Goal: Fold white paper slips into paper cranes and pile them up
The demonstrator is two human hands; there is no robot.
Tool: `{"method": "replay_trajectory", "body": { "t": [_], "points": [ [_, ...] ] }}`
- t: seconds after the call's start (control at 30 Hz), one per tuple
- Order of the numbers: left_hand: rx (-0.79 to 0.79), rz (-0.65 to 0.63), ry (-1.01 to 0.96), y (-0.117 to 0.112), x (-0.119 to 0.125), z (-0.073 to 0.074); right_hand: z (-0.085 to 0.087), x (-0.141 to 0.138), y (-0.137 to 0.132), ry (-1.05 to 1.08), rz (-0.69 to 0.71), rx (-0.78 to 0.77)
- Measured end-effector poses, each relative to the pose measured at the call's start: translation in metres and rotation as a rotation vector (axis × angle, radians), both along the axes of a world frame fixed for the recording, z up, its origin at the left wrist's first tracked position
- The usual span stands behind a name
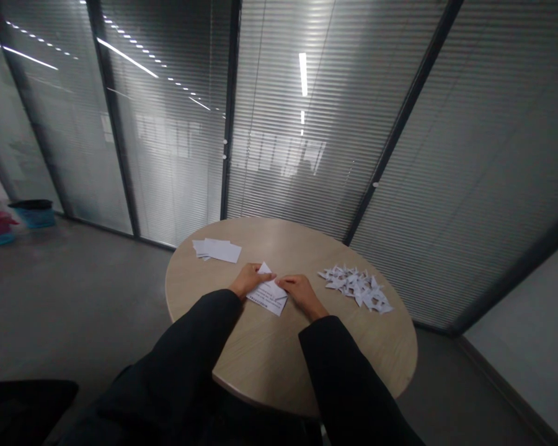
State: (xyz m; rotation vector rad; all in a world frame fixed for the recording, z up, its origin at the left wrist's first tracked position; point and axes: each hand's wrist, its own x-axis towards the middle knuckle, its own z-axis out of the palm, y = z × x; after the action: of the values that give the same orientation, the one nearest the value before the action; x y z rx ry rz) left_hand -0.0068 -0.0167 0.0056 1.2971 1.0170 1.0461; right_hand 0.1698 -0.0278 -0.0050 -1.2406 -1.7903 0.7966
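A white printed paper sheet (268, 295) lies on the round wooden table (279, 359), one corner folded up. My left hand (247, 279) rests on its left edge, fingers curled and pressing on the fold. My right hand (300, 292) presses its right edge, fingertips pinched at the fold line. Both arms are in black sleeves.
A small stack of white paper sheets (217, 249) lies at the table's far left. A heap of folded paper shapes (357, 287) lies at the right. Glass walls with blinds stand behind. Coloured bins (32, 212) sit on the floor far left. A dark chair (23, 409) is at lower left.
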Motion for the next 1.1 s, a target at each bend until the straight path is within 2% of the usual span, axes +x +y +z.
{"method": "replay_trajectory", "body": {
  "t": [0.8,1.1],
  "points": [
    [0.023,0.031,-0.146,0.0070,-0.0043,-0.0079,-0.0078,0.0010,0.0069,0.153,0.013,-0.113],
    [0.029,0.044,-0.125,0.0076,-0.0037,-0.0079,-0.0032,0.0029,0.0046,0.087,-0.005,-0.052]
  ]
}}
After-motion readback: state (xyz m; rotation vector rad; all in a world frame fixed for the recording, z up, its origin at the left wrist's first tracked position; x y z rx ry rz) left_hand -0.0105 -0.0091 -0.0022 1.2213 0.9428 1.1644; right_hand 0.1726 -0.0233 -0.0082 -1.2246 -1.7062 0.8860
